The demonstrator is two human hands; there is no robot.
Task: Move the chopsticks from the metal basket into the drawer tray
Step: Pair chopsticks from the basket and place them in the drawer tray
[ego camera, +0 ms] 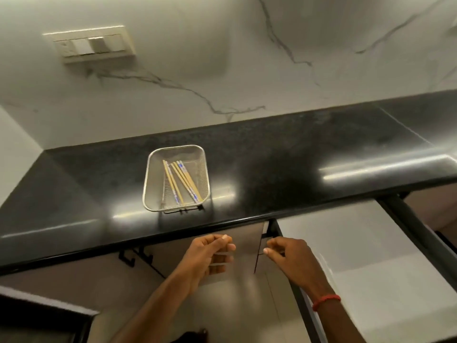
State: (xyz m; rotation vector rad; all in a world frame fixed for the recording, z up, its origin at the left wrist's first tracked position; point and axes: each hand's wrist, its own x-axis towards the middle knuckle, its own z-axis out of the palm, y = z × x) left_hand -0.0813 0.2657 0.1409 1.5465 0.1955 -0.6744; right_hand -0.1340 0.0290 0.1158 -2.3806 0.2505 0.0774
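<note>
A metal mesh basket (158,204) stands on the black countertop (296,164) near its front edge. Several wooden chopsticks (181,180) with blue-patterned ends lie slanted inside it. Below the counter at the right, a drawer (358,246) is pulled out, showing a pale flat inside with dark frame rails. My left hand (210,256) hangs below the counter edge in front of the cabinet, fingers loosely curled, holding nothing. My right hand (289,256) is beside it at the drawer's left corner, fingers also loosely curled and empty. Both hands are well below the basket.
A marble-patterned wall with a switch plate (90,44) rises behind the counter. Cabinet doors with black handles (134,257) sit under the counter at the left. A dark drawer rail (420,233) runs along the drawer's right side.
</note>
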